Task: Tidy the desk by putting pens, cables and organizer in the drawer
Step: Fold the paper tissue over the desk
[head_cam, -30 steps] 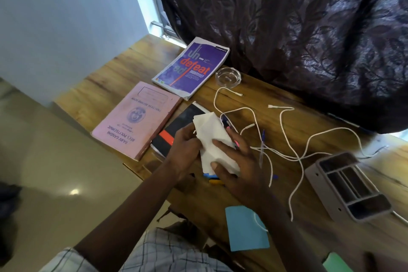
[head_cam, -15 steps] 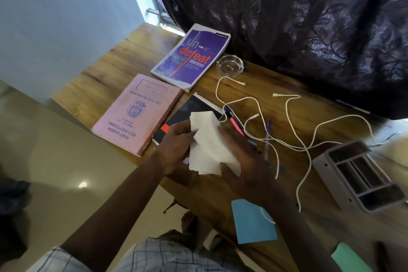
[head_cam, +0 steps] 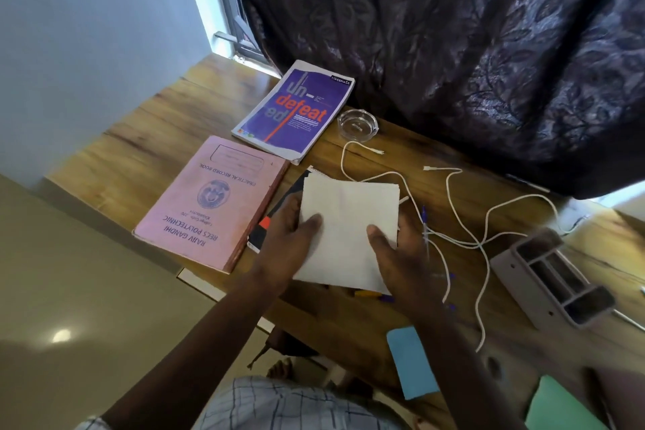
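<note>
A stack of white paper sheets (head_cam: pixel 349 220) is held flat over the wooden desk (head_cam: pixel 150 150). My left hand (head_cam: pixel 291 237) grips its left edge and my right hand (head_cam: pixel 398 255) grips its right edge, thumbs on top. White cables (head_cam: pixel 464 220) lie tangled on the desk to the right. A blue pen (head_cam: pixel 424 220) lies beside my right hand, and other pens (head_cam: pixel 373 295) peek out under the paper. A grey organizer (head_cam: pixel 551 279) with several compartments lies at the right. No drawer is visible.
A pink record book (head_cam: pixel 209 202) and a purple notebook (head_cam: pixel 293 112) lie at the left. A dark book (head_cam: pixel 279 213) sits partly under the paper. A glass ashtray (head_cam: pixel 357 124) stands near the dark curtain (head_cam: pixel 453 45). Blue (head_cam: pixel 412 363) and green (head_cam: pixel 562 405) cards lie near the front edge.
The white paper sheets went from folded and tilted to flat and squared between both hands. My hands moved apart to the sheets' side edges.
</note>
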